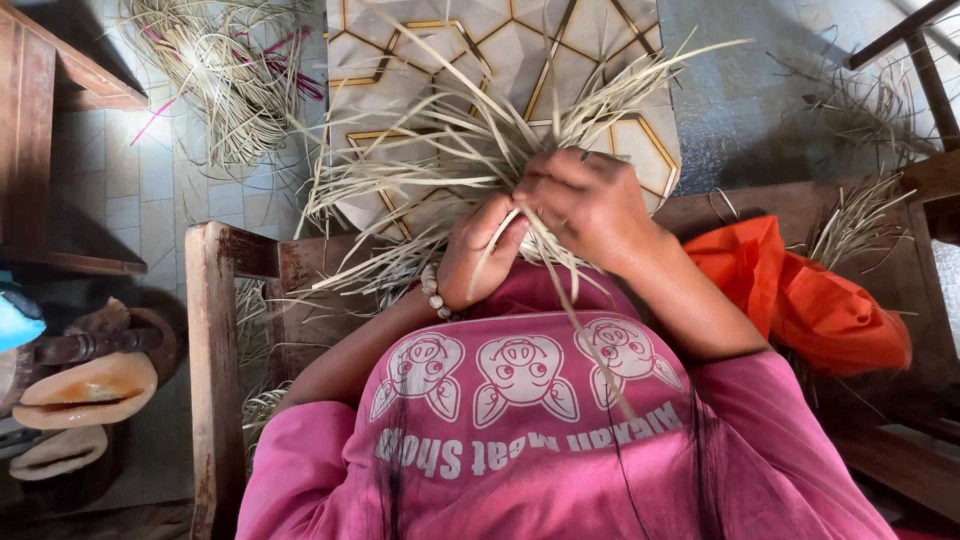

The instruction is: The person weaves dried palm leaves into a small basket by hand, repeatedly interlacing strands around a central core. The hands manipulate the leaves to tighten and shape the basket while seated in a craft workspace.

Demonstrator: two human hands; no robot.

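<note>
Both hands close on the bundle of pale straw strips (470, 150) held above the lap, left hand (480, 255) pinching one strip, right hand (585, 205) clamped over the crossing; firm, even tension there would suit the weave.

No pkgs, labels, signs or screens in view; blue obj (18, 318) at left edge maybe plastic, unclear.
</note>
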